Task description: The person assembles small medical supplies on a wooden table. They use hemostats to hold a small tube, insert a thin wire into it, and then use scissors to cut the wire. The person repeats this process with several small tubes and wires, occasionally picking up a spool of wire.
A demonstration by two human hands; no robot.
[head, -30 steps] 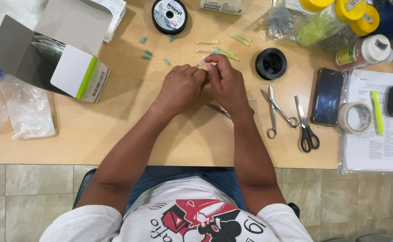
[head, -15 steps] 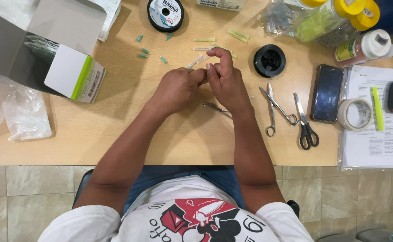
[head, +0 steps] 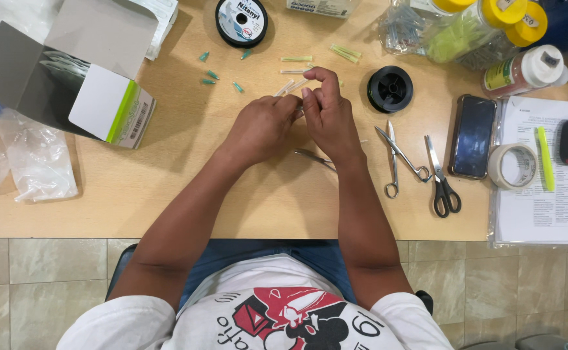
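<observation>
Two hands, left [head: 262, 126] and right [head: 326, 113], each grip pinched on pale tube [head: 285, 87].

whatever the left hand [head: 262, 126] and right hand [head: 326, 113] pinch is too small to tell.

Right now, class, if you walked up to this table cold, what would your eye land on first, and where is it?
First the two hands meeting at the table's middle: the left hand and right hand pinch something small and pale between them. Next, the open grey box at the far left, then the two pairs of scissors lying right of the hands, beside a dark phone.
</observation>
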